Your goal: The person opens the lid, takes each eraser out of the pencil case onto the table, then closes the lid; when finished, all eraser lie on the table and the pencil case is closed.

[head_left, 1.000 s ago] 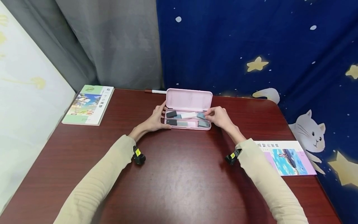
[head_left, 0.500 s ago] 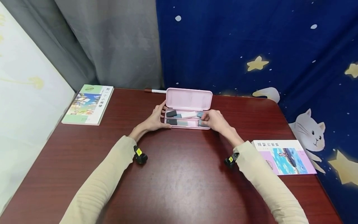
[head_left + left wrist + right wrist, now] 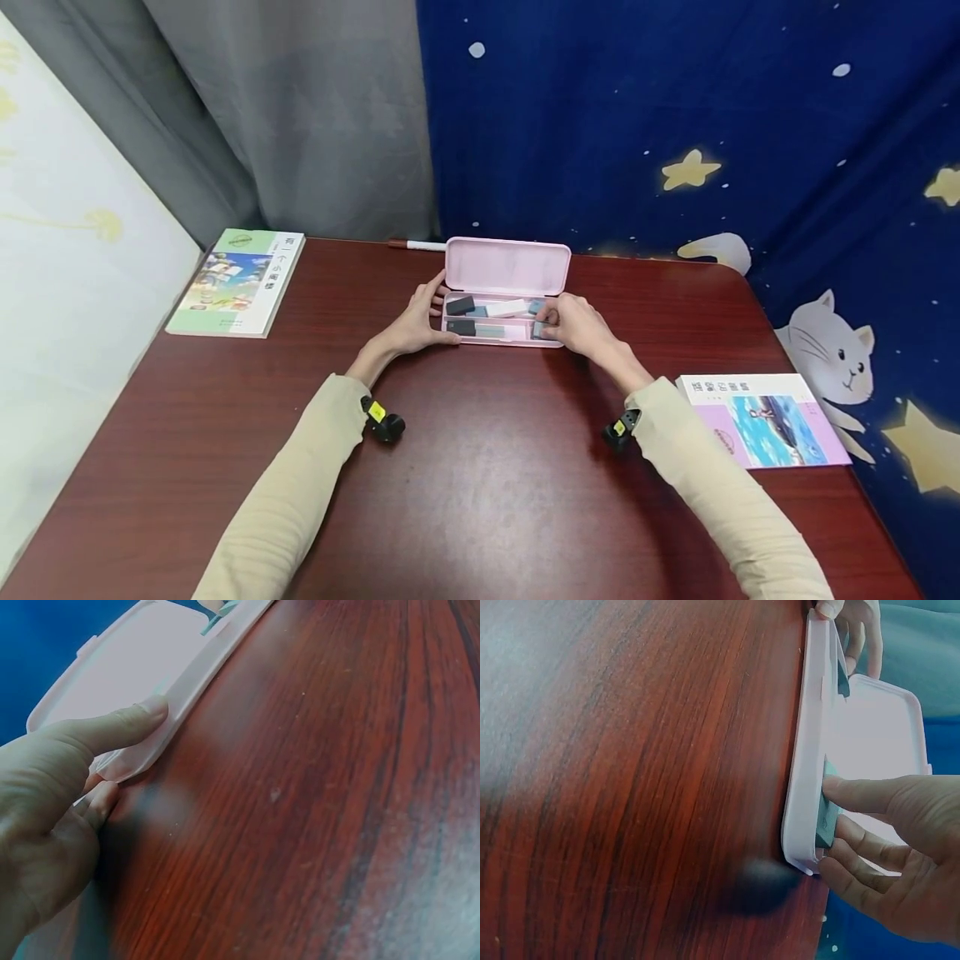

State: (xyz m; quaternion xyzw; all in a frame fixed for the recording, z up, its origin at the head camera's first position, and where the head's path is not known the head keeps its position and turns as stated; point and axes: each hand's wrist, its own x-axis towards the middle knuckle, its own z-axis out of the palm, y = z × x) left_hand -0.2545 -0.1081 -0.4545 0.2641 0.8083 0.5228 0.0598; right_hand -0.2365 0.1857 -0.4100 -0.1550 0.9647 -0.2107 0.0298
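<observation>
A pink pencil case (image 3: 507, 265) stands with its lid up near the table's far edge. My left hand (image 3: 415, 323) holds its left end, the thumb on the front rim in the left wrist view. With thumb and fingers, my right hand (image 3: 581, 323) pinches a grey-blue eraser-like block (image 3: 826, 814) at the right end of the front compartment; that hand partly covers it in the head view. Several other blocks lie inside, among them a black block (image 3: 460, 306) and a white block (image 3: 506, 308) in the rear compartment and a dark block (image 3: 461, 328) in the front one.
A marker (image 3: 417, 245) lies behind the case's left side, at the far table edge. One book (image 3: 236, 283) lies at the far left, and another book (image 3: 765, 421) at the right, beside the right forearm. Curtains (image 3: 337, 117) hang directly behind the table (image 3: 480, 483).
My right hand has shifted slightly left and toward me, from a grey-blue block in the rear compartment to the one in the front compartment. The left hand stays on the case.
</observation>
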